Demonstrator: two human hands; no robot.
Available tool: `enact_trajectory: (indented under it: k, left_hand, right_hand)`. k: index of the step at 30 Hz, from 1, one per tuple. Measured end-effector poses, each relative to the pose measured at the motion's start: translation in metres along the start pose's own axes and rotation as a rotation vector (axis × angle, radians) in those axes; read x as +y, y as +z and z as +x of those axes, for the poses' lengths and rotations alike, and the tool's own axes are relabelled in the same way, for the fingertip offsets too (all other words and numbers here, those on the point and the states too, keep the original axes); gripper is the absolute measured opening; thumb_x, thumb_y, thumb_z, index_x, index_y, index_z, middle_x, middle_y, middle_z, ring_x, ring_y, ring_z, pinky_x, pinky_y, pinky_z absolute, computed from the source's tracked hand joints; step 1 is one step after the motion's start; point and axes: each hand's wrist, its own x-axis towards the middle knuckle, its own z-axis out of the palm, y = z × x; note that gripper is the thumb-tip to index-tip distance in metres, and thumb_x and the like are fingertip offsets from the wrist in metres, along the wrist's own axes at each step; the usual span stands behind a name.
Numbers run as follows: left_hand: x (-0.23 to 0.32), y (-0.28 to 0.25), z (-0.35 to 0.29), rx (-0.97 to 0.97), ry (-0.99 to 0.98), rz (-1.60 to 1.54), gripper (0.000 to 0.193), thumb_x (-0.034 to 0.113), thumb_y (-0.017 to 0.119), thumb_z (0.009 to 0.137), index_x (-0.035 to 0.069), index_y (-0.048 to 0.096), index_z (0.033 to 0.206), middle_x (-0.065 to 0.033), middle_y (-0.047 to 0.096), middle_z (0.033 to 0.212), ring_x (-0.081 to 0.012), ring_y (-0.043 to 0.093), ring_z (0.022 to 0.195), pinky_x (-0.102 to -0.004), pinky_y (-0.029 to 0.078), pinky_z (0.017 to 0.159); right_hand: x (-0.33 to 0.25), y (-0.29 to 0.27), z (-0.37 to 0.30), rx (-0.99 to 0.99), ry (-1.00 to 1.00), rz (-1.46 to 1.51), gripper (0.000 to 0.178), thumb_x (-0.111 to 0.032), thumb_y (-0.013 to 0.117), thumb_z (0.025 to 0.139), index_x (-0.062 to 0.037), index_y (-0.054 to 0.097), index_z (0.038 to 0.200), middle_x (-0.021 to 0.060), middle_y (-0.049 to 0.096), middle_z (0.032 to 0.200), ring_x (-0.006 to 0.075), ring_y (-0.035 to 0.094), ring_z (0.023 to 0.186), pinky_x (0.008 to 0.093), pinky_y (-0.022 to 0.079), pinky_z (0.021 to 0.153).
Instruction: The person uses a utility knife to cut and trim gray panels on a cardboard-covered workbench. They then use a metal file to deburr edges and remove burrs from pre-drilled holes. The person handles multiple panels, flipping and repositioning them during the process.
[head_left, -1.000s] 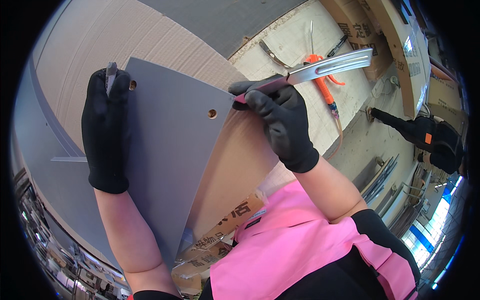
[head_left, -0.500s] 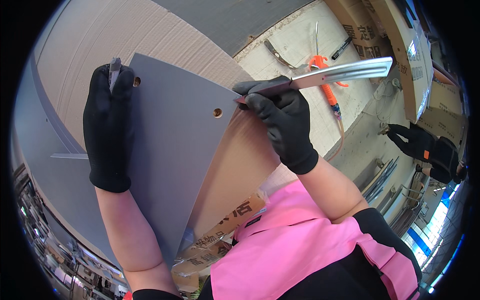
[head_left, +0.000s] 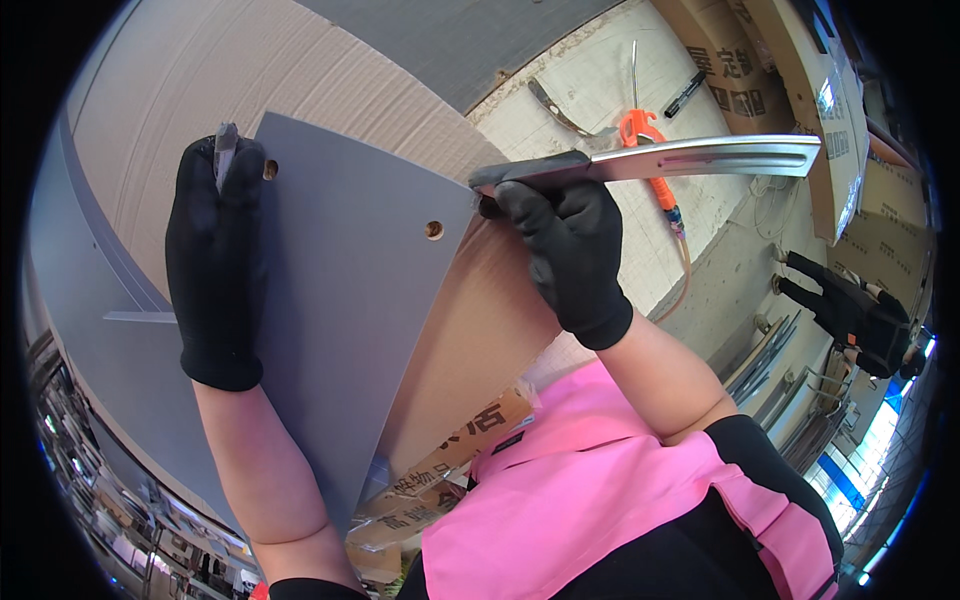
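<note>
A grey flat panel (head_left: pixel 350 230) with round holes near its far end lies slanted between my hands. My left hand (head_left: pixel 215 260), in a black glove, is closed at the panel's left edge. A short, grey, stick-like piece (head_left: pixel 226 155) pokes up between its fingers; its kind I cannot make out. My right hand (head_left: pixel 570 240), gloved too, pinches a long silver metal tool (head_left: pixel 710 158), slotted and knife-like, at the panel's right corner. The tool's long end points right, while its working end is mostly hidden by my fingers.
Under the panel is brown cardboard (head_left: pixel 300 60). Beyond my right hand lie an orange air blow gun (head_left: pixel 638 128) with a hose, a black marker (head_left: pixel 684 94) and a curved dark tool (head_left: pixel 560 108). Cardboard boxes (head_left: pixel 730 60) stand at the far right. Another person (head_left: pixel 850 310) is on the floor area at right.
The silver tool has turned more level, its long end moving right and slightly nearer. My right hand has rolled a little, hiding its dark end. The person at right has shifted and changed stride.
</note>
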Motion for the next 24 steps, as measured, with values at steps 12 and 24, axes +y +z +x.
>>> enact_trajectory:
  k: [12, 24]
  left_hand:
    - [-0.0060, 0.0004, 0.0000, 0.005, 0.178, 0.238, 0.027, 0.029, 0.048, 0.101, 0.006, 0.058, 0.109, -0.0116, 0.063, 0.099, -0.0290, 0.063, 0.091, -0.0334, 0.049, 0.083]
    - [-0.0038, 0.0005, -0.0011, 0.008, 0.003, 0.069, 0.030, 0.032, 0.050, 0.100, 0.005, 0.057, 0.111, -0.0120, 0.063, 0.099, -0.0276, 0.063, 0.091, -0.0331, 0.048, 0.083]
  right_hand:
    - [-0.0004, -0.0009, 0.0012, -0.086, -0.226, 0.080, 0.015, -0.006, 0.060, 0.092, 0.0036, 0.062, 0.103, 0.0154, 0.068, 0.106, 0.0172, 0.065, 0.094, 0.0298, 0.051, 0.087]
    - [0.0020, 0.0023, -0.0033, -0.073, -0.271, -0.083, 0.011, -0.002, 0.057, 0.092, 0.0026, 0.056, 0.102, 0.0157, 0.065, 0.113, 0.0166, 0.064, 0.091, 0.0296, 0.051, 0.084]
